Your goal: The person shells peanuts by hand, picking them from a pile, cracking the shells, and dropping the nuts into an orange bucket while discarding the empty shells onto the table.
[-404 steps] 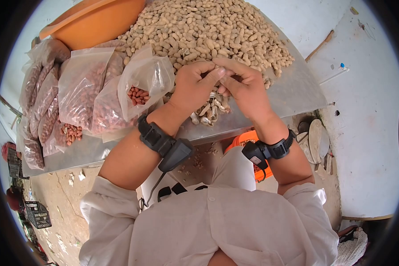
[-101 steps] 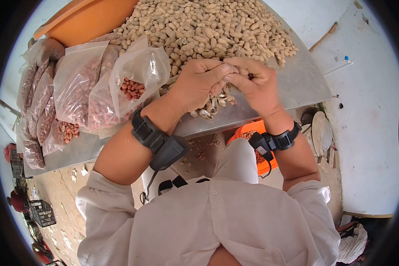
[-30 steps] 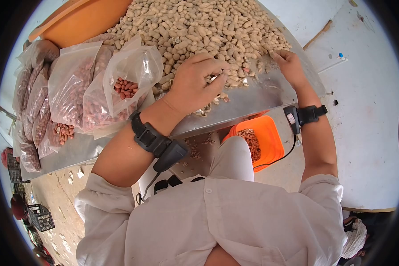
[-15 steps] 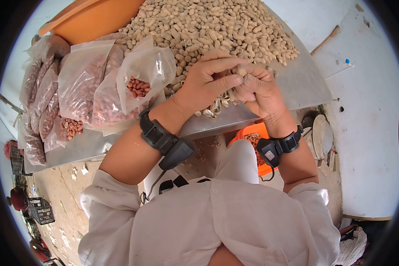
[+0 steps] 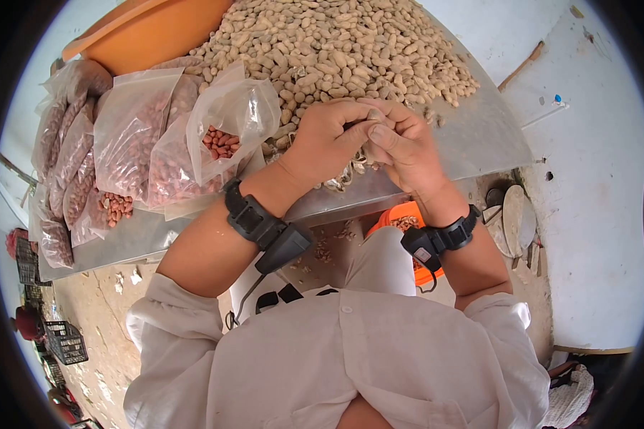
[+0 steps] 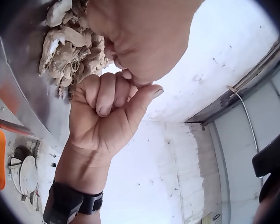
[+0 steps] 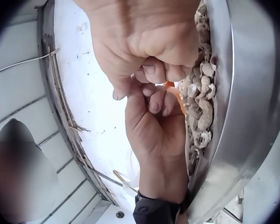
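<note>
Over the near edge of the peanut pile, my left hand and right hand meet at the fingertips. Between thumbs and forefingers they pinch an unshelled peanut, mostly hidden by the fingers. The left wrist view shows the right hand with its other fingers curled into the palm. In the right wrist view the left hand has its thumb against the right hand's fingertips. Cracked empty shells lie on the metal table just beneath the hands.
Clear plastic bags of red kernels line the table's left side; one open bag stands nearest the left hand. An orange basin sits behind them. Below the table edge is an orange bucket with reddish bits inside. Black crates stand on the floor.
One second ago the right hand was at the pile's right edge; it came back left to the left hand with a peanut. Now the fingers close tighter over it.
</note>
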### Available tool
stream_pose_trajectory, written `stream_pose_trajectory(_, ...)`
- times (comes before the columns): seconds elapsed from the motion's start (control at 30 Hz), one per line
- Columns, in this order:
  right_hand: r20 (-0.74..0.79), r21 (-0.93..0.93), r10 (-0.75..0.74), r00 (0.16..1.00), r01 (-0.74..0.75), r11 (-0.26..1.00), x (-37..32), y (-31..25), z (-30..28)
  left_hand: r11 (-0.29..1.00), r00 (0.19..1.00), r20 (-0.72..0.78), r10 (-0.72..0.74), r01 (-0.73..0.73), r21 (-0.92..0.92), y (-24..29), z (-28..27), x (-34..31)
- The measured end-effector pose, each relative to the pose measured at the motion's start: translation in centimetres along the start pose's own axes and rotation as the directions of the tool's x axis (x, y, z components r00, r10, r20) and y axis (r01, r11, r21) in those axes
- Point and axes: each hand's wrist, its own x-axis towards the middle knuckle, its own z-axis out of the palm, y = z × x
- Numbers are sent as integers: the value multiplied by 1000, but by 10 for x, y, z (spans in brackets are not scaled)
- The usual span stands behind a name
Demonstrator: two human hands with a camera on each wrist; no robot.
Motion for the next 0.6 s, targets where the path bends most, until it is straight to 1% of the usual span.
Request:
stream_pose_trajectory(0.03,-6,33,-16,1000,17,999,1,2,1,998,999,-18,33,-32,54,-1,0,0)
stream_pose_trajectory(0.1,-20,99,-47,999,49,994,1,6,4,997,999,-33,35,-32,73,-5,2,-1)
stream_pose_trajectory(0.2,-73,76,-44,996,49,996,2,3,11,999,998,-68,19,-15,48,-6,4,0)
stream_pose_trajectory(0.23,-77,130,2,997,8,992,2,2,10,1000,997,-80,10,-7,30,-5,5,0)
stream_pose_trajectory(0.3,-77,237,94,993,-73,969,3,0,6,996,998,-56,36,-31,78,-6,4,0)
stream_pose_trajectory(0.4,-146,128,119,982,-101,987,6,-1,8,990,998,-25,57,-53,129,-6,0,2)
stream_pose_trajectory(0.43,-137,137,120,983,-101,985,5,-2,9,988,998,-13,58,-56,141,-7,0,2)
stream_pose_trajectory(0.53,-118,152,106,987,-87,985,5,-5,11,1000,1000,-21,22,-22,0,-8,1,2)
stream_pose_trajectory(0.6,-119,149,86,989,-68,987,5,-5,13,998,999,-33,43,-45,-38,-10,1,2)
